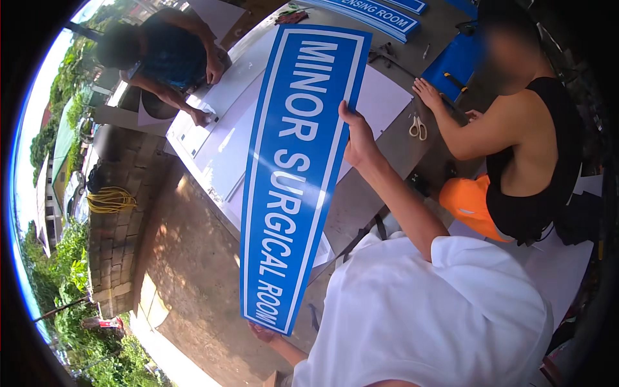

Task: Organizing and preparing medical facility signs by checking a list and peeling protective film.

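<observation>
White shirt [419, 316] nearest, hands [360, 140] grip blue sign [300, 174], left [262, 333] seemingly beneath.

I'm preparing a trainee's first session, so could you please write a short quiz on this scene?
1. Multiple choice: how is the long sign coloured?
A) white letters on red
B) white letters on blue
C) black letters on yellow

2. True or false: the wearer's left hand is at the sign's lower end, while the right hand grips one of its long edges.

3. Short answer: which pale-handled cutting tool lies between the sign and the co-worker in the black top?

Key:
1. B
2. True
3. Scissors
</observation>
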`<state>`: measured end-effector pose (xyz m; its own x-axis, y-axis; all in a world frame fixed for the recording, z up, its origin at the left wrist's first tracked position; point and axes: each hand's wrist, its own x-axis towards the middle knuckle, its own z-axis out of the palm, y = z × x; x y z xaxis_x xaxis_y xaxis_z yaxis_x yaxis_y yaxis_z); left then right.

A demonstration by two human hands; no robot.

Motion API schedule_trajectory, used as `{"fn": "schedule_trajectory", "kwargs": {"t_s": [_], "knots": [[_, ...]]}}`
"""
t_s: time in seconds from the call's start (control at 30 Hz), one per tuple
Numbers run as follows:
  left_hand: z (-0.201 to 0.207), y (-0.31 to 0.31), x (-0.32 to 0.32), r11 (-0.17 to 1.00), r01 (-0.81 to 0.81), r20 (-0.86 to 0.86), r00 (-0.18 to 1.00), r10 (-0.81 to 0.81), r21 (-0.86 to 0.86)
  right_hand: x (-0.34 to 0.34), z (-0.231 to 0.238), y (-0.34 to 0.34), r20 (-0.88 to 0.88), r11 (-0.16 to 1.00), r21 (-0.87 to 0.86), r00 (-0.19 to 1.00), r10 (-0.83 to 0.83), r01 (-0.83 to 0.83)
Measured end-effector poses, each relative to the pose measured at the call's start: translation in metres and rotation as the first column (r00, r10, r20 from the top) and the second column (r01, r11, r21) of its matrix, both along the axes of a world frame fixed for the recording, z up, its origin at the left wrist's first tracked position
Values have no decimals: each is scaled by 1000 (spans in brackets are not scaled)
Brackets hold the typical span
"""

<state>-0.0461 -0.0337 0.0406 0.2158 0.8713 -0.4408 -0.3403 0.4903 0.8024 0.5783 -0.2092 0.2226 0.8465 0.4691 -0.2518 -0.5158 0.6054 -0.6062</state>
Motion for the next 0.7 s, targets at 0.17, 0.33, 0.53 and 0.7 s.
{"fn": "schedule_trajectory", "kwargs": {"t_s": [0.17, 0.33, 0.53, 0.7], "knots": [[23, 6, 19, 999, -34, 77, 996, 35, -13, 7, 66, 39, 235, 998, 71, 972, -15, -2], [18, 13, 77, 960, 269, 97, 956, -275, 74, 15, 219, 99, 593, 960, 218, 805, 12, -175], [73, 42, 202, 629, 665, -445, 743, -500, 403, 9, 402, 126, 849, 961, 116, 528, 35, -250], [244, 34, 317, 392, 187, 23, 881, -473, 901, -59, 442, 149, 962, 947, -140, 186, 199, -290]]}}
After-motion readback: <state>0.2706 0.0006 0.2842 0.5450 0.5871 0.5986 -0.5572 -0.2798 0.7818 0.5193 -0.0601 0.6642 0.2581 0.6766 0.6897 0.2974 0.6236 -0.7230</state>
